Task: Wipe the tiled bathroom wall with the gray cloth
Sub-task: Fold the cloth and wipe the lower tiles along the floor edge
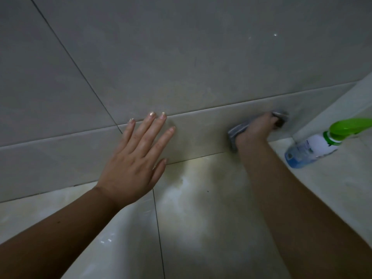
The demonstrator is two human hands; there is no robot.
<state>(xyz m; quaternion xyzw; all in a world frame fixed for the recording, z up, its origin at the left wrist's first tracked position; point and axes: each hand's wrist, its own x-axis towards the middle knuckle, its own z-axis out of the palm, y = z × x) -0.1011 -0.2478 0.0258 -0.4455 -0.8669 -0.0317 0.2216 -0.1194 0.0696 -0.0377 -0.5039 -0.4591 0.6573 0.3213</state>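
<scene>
Low on the tiled wall (181, 67), the right hand (255, 129) grips the gray cloth (237, 130) and should press evenly, while the left hand (132, 158) braces, spread flat.

Above the fingers (152, 131) of the left hand (130, 166), the wall (191, 57) is large pale grey tiles with thin dark joints. Under the fingertips runs a narrow skirting band (60, 158). Below them, a glossy cream floor (201, 218) carries a soft light patch. Far right, a green-topped spray bottle (314, 148) sits in the corner.
</scene>
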